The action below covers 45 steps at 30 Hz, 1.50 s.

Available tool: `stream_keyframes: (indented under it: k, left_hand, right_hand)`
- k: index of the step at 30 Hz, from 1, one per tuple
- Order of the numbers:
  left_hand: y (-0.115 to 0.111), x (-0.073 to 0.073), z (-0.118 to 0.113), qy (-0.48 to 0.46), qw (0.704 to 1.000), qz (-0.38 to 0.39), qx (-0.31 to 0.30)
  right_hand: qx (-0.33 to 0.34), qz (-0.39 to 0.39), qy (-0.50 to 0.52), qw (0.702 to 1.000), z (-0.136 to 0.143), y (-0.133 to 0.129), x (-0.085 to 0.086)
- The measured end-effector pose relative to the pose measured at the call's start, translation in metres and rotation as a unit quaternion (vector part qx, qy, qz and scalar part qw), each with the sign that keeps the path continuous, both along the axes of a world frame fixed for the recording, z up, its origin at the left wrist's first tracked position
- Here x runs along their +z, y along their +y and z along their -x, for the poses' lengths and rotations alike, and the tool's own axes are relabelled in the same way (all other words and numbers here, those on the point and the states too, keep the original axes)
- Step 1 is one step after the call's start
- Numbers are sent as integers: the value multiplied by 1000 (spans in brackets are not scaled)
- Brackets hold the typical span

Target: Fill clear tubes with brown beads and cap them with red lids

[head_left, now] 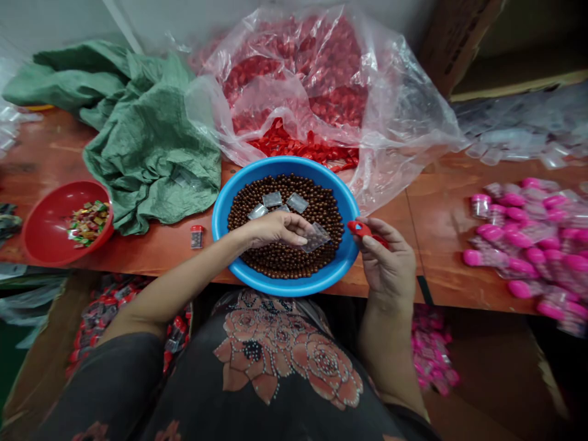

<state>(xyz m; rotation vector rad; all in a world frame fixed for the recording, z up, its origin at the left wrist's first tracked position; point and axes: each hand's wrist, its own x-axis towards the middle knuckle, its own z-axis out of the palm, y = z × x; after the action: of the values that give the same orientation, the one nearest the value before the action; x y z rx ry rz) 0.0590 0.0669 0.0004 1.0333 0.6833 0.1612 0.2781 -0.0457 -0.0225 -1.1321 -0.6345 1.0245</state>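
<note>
My left hand (pixel 280 229) reaches over a blue basin (pixel 287 288) and pinches a small clear plastic box (pixel 315 237) between thumb and fingers. Small round brown balls (pixel 294 264) fill the basin. On top of them lie several more clear boxes (pixel 272 199). Just off the basin's right rim, my right hand (pixel 386 252) is closed on red plastic caps (pixel 361 229); how many it holds I cannot tell. Left of the basin, a small box with a red cap (pixel 197 237) stands on the table, dark balls showing inside.
Behind the basin sits a large clear bag (pixel 399 122) of red caps (pixel 294 144). A green sack (pixel 156 153) and a red bowl (pixel 41 233) of wrapped pieces lie left. Pink-capped containers (pixel 528 239) are heaped right. Cartons of capped boxes stand below the table edge.
</note>
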Motion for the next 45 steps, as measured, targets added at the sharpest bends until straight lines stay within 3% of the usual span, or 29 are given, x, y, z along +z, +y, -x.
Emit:
stream_keyframes:
  k: [4, 13, 17, 21, 25, 32, 36, 41, 45]
  left_hand:
    - [-9, 7, 9, -11, 999, 18, 42]
    - [-11, 8, 9, -19, 998, 35, 57]
    - [-18, 10, 4, -26, 997, 5, 79]
    - [-25, 11, 4, -16, 991, -82, 101]
    - [-31, 13, 9, 9, 979, -160, 124]
    - [-46, 18, 11, 3, 967, -170, 190]
    - [-50, 16, 7, -19, 960, -118, 252]
    - [-58, 10, -4, -45, 961, 30, 271]
    - [-66, 9, -9, -88, 945, 15, 315]
  right_hand:
    - [29, 22, 3, 999, 5, 3, 5]
    - [43, 45, -27, 998, 18, 6, 5]
    - [44, 38, -148, 987, 26, 5, 9]
    - [75, -28, -336, 939, 35, 2, 20]
    - [88, -92, -450, 884, 37, 1, 24]
    - [108, -115, -614, 774, 44, 8, 18]
    - [100, -141, -632, 755, 55, 14, 17]
    - [144, -177, -626, 746, 70, 18, 16]
    - [145, -212, -621, 740, 78, 17, 18]
